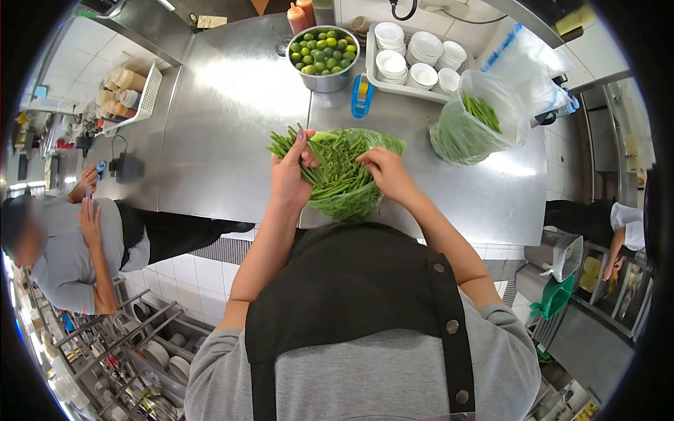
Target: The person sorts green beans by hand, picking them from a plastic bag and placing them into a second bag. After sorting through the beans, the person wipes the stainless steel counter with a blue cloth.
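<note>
A clear plastic bag (351,200) full of long green stalks (337,165) lies on the steel counter (225,119) in front of me. My left hand (291,172) is closed around a bunch of stalks whose ends stick out up and left past the bag's mouth. My right hand (382,172) rests on the top of the bag, fingers curled into the stalks and plastic.
Behind stand a metal bowl of limes (324,52), a blue tool (361,97), a tray of white bowls (418,59) and a second bag of stalks (474,119). A person (77,245) stands at left, another (618,224) at right. Dish racks (133,351) lie below.
</note>
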### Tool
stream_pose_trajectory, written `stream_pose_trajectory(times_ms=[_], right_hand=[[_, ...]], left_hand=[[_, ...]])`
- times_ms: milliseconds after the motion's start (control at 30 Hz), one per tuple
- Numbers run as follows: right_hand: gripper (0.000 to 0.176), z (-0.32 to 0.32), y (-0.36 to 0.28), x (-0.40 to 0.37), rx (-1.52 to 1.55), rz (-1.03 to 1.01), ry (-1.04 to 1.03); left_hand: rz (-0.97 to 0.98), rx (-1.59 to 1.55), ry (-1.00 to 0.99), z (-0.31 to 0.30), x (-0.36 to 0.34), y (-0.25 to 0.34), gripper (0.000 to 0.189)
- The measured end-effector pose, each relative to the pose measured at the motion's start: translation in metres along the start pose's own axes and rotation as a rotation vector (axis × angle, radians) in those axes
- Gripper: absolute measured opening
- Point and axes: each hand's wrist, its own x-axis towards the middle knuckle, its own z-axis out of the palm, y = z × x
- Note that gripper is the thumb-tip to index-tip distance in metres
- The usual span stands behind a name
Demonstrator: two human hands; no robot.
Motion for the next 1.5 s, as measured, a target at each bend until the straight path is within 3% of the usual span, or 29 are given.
stream_pose_trajectory(times_ms=[133,300,467,567,667,867,967,1100,1200,1267,1300,1400,1467,1500], right_hand=[[0.02,-0.014,0.007,0.003,-0.239,-0.135,-0.009],[0.02,0.0,0.007,0.004,-0.384,-0.288,0.034],[0.015,-0.01,0.024,0.011,-0.259,-0.174,-0.134],[0.012,-0.024,0.005,0.015,-0.116,-0.194,-0.179],[0.008,-0.034,-0.028,0.02,-0.037,-0.209,-0.153],[0.008,-0.043,-0.041,0.022,0.041,-0.13,-0.046],[0.008,-0.045,-0.048,0.02,0.084,-0.109,-0.029],[0.006,-0.049,-0.053,0.02,0.068,-0.072,-0.019],[0.007,-0.045,-0.044,0.018,0.367,0.075,-0.024],[0.008,-0.046,-0.035,0.02,1.193,0.203,-0.043],[0.009,-0.045,-0.031,0.019,1.606,0.27,-0.054],[0.008,-0.041,-0.022,0.019,1.401,0.338,0.017],[0.012,-0.028,-0.013,0.013,1.105,0.325,-0.079],[0.013,-0.021,-0.008,0.01,0.956,0.317,-0.128]], left_hand=[[-0.07,0.022,0.12,0.013,-0.009,-0.005,0.026],[-0.215,-0.036,-0.005,0.015,-0.012,-0.015,0.021],[-0.269,0.124,0.012,-0.002,-0.007,-0.025,0.02],[-0.219,0.508,0.025,-0.005,0.0,-0.033,0.024],[-0.142,0.91,-0.136,0.013,-0.003,-0.033,0.023],[0.109,0.955,-0.214,0.01,0.007,-0.04,0.019],[0.161,1.159,-0.213,0.015,0.004,-0.036,0.015],[0.272,1.088,-0.216,0.014,0.006,-0.044,0.016],[0.41,1.104,-0.245,0.021,0.002,-0.041,0.016],[0.507,1.164,-0.257,0.021,0.002,-0.038,0.015],[0.46,1.106,-0.226,0.019,0.002,-0.038,0.014],[0.292,0.812,-0.079,0.014,0.009,-0.033,0.011],[0.13,0.456,0.09,0.014,0.012,-0.025,0.01],[0.077,0.305,0.083,0.01,0.015,-0.021,0.011]])
